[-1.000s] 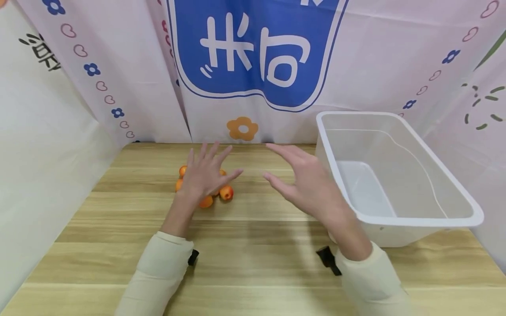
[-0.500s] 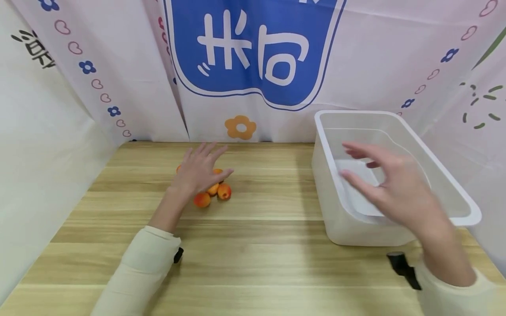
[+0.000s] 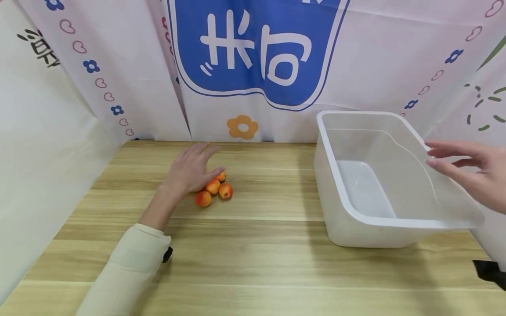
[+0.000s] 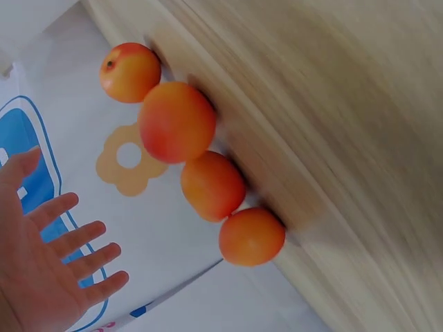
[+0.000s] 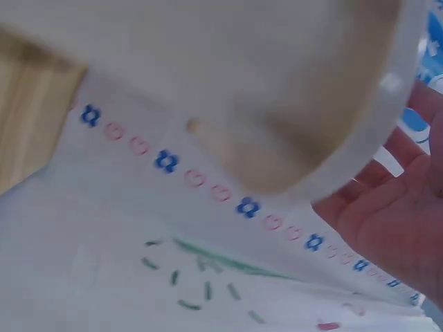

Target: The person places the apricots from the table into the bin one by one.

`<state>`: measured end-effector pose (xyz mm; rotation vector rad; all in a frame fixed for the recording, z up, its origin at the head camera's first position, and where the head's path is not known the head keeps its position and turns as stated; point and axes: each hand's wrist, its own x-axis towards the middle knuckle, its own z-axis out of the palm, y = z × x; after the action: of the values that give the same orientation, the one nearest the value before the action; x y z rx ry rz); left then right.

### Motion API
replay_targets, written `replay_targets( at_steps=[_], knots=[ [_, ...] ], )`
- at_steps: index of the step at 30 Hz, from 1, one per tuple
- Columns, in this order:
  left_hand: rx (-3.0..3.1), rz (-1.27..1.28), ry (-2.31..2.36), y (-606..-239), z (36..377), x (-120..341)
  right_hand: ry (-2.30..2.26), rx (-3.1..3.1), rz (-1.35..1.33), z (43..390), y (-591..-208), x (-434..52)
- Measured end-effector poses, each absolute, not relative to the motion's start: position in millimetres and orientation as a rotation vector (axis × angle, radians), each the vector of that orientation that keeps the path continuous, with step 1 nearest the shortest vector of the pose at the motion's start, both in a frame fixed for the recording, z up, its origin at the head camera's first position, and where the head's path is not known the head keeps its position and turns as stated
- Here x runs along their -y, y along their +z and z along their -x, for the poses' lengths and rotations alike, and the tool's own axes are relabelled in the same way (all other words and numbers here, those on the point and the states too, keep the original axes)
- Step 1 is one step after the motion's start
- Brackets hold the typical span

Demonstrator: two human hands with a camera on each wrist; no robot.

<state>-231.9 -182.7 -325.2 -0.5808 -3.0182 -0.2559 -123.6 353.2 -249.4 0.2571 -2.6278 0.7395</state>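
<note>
Several small orange fruits [image 3: 213,188] lie in a tight cluster on the wooden table [image 3: 257,245], left of centre. My left hand [image 3: 191,169] hovers over the cluster's far left side with fingers straight and holds nothing. In the left wrist view the fruits [image 4: 213,185] sit in a row, and the left hand [image 4: 55,277] is spread apart from them. My right hand [image 3: 474,169] is at the far right, by the right rim of a white plastic bin [image 3: 356,113], with fingers extended and empty. The right wrist view shows the bin rim [image 5: 401,104] close to the right hand's palm [image 5: 394,228].
The bin holds nothing visible and stands on the table's right half. A printed cloth backdrop [image 3: 253,66] walls in the back and both sides. Bare wood runs along the table's front.
My right hand swept from the table's middle rightward across the bin to its right rim. The left hand shifted slightly left and lower over the fruits, uncovering more of them.
</note>
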Motion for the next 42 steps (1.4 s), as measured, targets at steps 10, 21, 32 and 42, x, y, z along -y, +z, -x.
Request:
replay_targets(
  at_steps=[10, 21, 32, 42],
  knots=[
    [3.027, 0.62, -0.297, -327, 236, 193, 0.594, 2.853, -0.121, 162, -265, -409],
    [3.057, 0.621, -0.312, -332, 243, 205, 0.783, 2.995, -0.073, 189, -282, -430],
    [3.104, 0.583, -0.366, -333, 247, 213, 1.138, 2.88, -0.099, 189, -305, -432],
    [3.144, 0.569, -0.449, -338, 251, 221, 1.362, 2.758, -0.136, 191, -309, -430]
  ],
)
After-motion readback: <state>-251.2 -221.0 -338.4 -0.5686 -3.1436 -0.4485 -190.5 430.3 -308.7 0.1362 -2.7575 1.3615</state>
